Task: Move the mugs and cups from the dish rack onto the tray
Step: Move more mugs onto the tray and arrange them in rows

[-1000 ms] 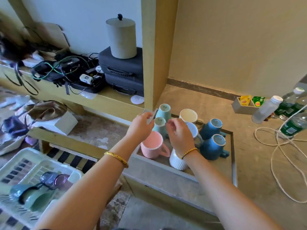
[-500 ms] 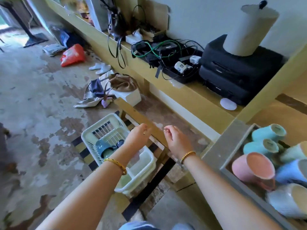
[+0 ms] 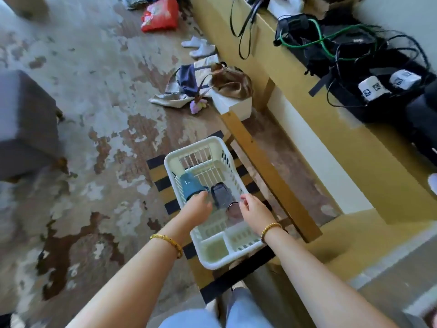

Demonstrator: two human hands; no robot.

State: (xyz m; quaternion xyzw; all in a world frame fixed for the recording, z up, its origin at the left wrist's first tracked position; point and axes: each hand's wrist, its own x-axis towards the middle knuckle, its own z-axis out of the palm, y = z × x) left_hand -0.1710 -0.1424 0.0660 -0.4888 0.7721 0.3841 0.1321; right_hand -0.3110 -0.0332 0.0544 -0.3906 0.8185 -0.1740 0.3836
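Observation:
A white plastic dish rack [image 3: 214,147] sits on a low striped stool below me. Inside it lie a teal mug [image 3: 190,185], a dark glass cup [image 3: 221,195] and a purplish glass cup [image 3: 234,210], all on their sides. My left hand [image 3: 197,207] hovers over the rack, its fingertips next to the teal mug's handle, holding nothing. On the other side my right hand [image 3: 254,207] has its fingers spread beside the purplish cup, also with nothing in it. The tray is out of view.
A yellow bench [image 3: 331,129] runs along the right with black bags and cables [image 3: 350,48] on it. A grey ottoman [image 3: 23,124] stands at the left. Clothes, a white box [image 3: 234,105] and a red bag [image 3: 160,15] lie on the worn floor.
My view swung left from the tray of mugs to the dish rack. Both hands came away from the tray with nothing in them and now reach down into the rack beside the cups.

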